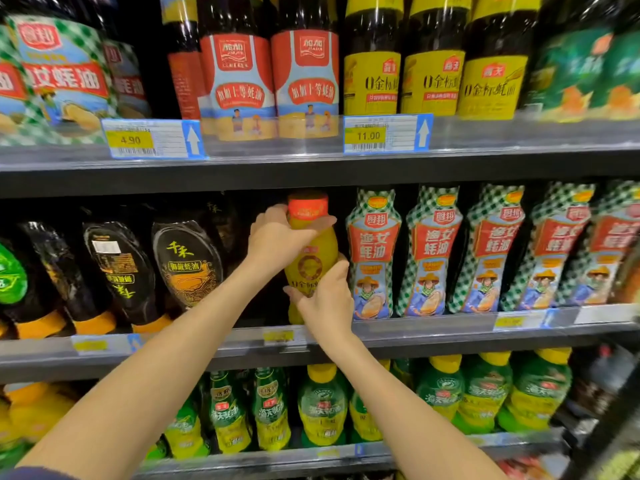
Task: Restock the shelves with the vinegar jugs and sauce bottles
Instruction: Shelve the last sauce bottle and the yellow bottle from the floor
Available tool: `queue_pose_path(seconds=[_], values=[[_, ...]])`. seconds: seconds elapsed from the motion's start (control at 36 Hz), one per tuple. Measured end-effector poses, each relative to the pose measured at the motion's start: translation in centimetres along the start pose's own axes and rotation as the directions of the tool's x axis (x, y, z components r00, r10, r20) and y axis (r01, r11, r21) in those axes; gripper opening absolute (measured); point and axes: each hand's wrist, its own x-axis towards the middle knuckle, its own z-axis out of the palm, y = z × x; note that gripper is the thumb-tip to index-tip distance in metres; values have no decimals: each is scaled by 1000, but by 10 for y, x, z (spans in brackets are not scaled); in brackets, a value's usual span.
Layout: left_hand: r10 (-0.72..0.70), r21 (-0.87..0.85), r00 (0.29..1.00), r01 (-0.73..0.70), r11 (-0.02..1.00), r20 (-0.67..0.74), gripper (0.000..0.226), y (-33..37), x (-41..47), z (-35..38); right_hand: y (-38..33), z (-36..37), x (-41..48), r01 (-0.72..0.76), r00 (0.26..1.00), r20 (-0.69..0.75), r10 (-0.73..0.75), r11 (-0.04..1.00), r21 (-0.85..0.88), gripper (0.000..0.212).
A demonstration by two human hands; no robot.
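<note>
My left hand (277, 240) and right hand (327, 303) grip a yellow bottle (313, 261) at a gap on the shelf (415, 336); neighbouring bottles (374, 252) look fully stocked.

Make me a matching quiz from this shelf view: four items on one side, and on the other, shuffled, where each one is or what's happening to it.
Items
1. yellow bottle
2. black bottles
3. checked-label bottles
4. 11.00 price tag

Place or state
A. standing cap-down, left of the held one
B. gripped by the left hand near its cap and the right hand lower down
C. on the front edge of the upper shelf
D. lined up to the right of the held one

Pairs: 1-B, 2-A, 3-D, 4-C
</note>
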Motion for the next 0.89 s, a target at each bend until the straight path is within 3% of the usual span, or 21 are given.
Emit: queue_pose_path(seconds=[0.14,0.28,0.39,0.5,0.61,0.89], values=[[-47,-39,999,48,998,11,51,-3,8,6,2,1,5,-3,1000,14,3,999,-39,94],[-49,-368,973,132,920,226,52,-21,-7,2,6,0,2,41,998,49,-40,999,-10,100],[-27,-293,944,129,947,329,68,-60,-28,9,13,-10,2,34,987,157,-31,999,-14,103],[-9,-254,902,131,958,431,63,-85,-40,23,24,-15,0,30,981,196,-11,995,-98,74],[54,-223,908,44,974,416,56,-91,-42,27,29,-13,1,31,980,200,-10,994,-103,58],[89,-236,916,6,972,392,53,-93,-37,30,30,-11,7,73,982,179,-53,992,-106,52]])
